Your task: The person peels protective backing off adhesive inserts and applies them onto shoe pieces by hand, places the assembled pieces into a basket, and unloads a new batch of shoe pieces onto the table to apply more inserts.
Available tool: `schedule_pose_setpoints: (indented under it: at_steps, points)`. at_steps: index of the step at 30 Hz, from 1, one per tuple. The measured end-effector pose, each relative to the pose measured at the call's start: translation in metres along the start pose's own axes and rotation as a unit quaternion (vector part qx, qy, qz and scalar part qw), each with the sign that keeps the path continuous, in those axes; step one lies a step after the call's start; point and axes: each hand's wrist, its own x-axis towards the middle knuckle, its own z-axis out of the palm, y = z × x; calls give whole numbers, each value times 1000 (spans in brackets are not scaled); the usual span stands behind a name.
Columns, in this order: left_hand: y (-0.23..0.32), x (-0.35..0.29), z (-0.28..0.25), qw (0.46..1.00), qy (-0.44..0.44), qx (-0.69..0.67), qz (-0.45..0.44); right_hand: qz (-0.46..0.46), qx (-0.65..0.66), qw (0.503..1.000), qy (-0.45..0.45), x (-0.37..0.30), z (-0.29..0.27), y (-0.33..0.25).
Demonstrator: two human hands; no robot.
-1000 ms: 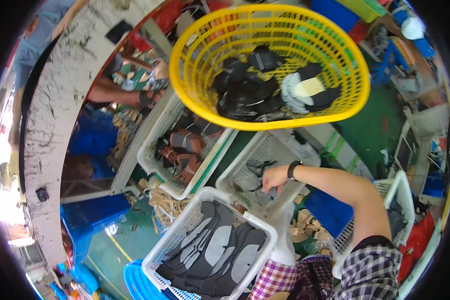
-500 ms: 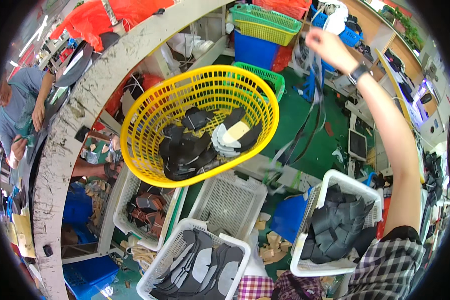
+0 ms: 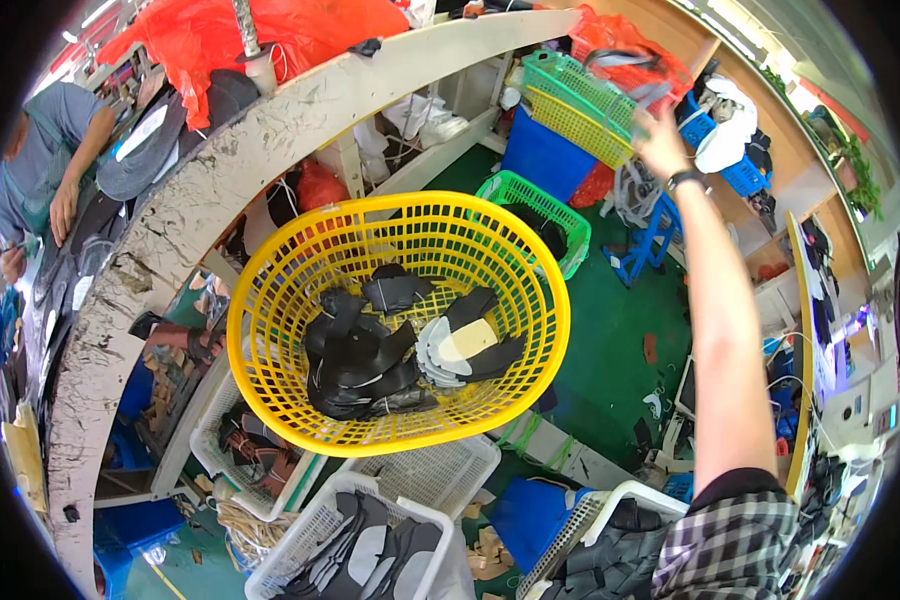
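Note:
My right hand [image 3: 662,148] reaches out at the upper right, arm stretched, a dark band on the wrist. Its fingertips are smeared by motion, so whether they grip anything cannot be told. Just beyond them, blurred dark and grey strips [image 3: 622,60] show against red plastic sheeting [image 3: 602,32]. Close by the hand stands a green basket [image 3: 570,82] stacked on a yellow one [image 3: 580,125]. A large yellow oval basket [image 3: 400,447] fills the middle, holding black cut pieces [image 3: 355,360] and a fan of grey and cream pieces [image 3: 450,348]. My left hand is out of sight.
White baskets of dark pieces, one [image 3: 435,520] at the lower middle and one [image 3: 660,495] at the lower right, stand near me. A worn pale table edge [image 3: 170,215] curves along the left. Beyond it a person [image 3: 55,165] handles something. A blue folding stool [image 3: 650,240] stands on green floor.
The long strips that dangled below my right hand no longer hang there; blurred strips show beyond its fingers. The view has shifted, bringing the yellow oval basket lower.

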Motion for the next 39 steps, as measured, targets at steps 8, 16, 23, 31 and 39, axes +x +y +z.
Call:
schedule_pose_setpoints:
  at_steps: [8,16,23,31,39]
  points:
    - [35,-151,-74,988,152,36,20,105,401,799,-437,-168,-5,-125]
    - [-6,-144,-42,972,149,174,54,-184,678,593,-393,-226,-271,-190]
    - [-31,-67,-20,976,88,183,77,158,889,400,-158,-341,-450,-228]
    - [-26,-22,-22,944,154,276,99,312,643,699,-8,-402,-538,-317]
    - [4,13,-35,965,66,240,84,136,829,542,17,-495,-593,-372]
